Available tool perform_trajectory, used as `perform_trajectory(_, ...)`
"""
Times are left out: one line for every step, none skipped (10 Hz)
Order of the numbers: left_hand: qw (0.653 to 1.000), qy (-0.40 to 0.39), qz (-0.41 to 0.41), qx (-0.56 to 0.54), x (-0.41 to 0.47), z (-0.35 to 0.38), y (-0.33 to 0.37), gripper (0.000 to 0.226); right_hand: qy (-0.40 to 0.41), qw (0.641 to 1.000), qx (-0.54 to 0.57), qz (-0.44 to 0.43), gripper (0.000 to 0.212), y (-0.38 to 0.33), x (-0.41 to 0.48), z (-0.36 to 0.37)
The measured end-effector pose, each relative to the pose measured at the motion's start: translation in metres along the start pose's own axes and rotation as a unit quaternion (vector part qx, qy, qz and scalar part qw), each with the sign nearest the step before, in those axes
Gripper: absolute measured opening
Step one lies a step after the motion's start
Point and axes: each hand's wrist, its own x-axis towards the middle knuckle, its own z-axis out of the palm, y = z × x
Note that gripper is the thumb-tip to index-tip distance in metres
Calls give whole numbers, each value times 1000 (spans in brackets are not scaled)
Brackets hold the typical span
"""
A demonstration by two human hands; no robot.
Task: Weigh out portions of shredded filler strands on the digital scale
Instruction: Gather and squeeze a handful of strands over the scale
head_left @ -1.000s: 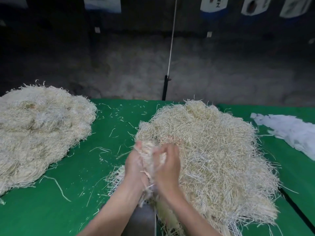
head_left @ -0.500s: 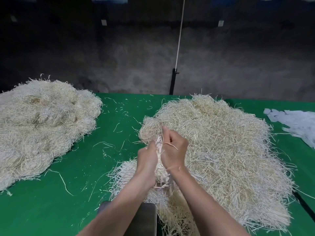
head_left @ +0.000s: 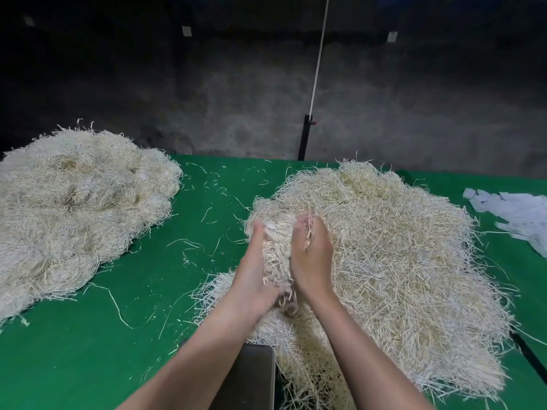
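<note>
— Why both hands on one bunch?

— Springy, loose stuff; likely squeezed from two sides to keep one portion together. Left hand (head_left: 257,261) and right hand (head_left: 310,255) set palm facing palm, fingers curled over the top of a bunch of strands (head_left: 276,253). Neither slack nor clenched empty: closed round the bunch, lifted a little.

— Taken from where?

— Seemingly from the near-left edge of the large pile of shredded filler strands (head_left: 399,261), spreading from twelve to four o'clock of the hands on the green worktop (head_left: 142,321).

— And the scale?

— Probably the dark flat platform (head_left: 251,377) at six o'clock, under the wrists. No display in view, so not certain. Kept close, presumably to shorten the carry.

— Anything else?

— Second pile (head_left: 74,208) at nine o'clock, well apart. White paper scraps (head_left: 521,214) at three o'clock.
</note>
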Motion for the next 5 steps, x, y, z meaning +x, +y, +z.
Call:
perform_trajectory(990, 99, 96, 29, 13, -6, 16, 34, -78, 987, -96, -102, 9, 10, -50, 22)
perform_trajectory(966, 153, 130, 160, 9, -9, -13, 27, -61, 986, -118, -96, 21, 9, -42, 21)
perform_trajectory(976, 161, 57, 137, -4, 0, -29, 42, -15, 999, -25, -13, 40, 9, -17, 1)
perform_trajectory(966, 167, 118, 160, 5, -8, -15, 41, -48, 993, -94, -56, 38, -2, -49, 22)
perform_trajectory(973, 155, 86, 145, 0, -6, -15, 40, -34, 992, -99, -64, 44, -1, -42, 20)
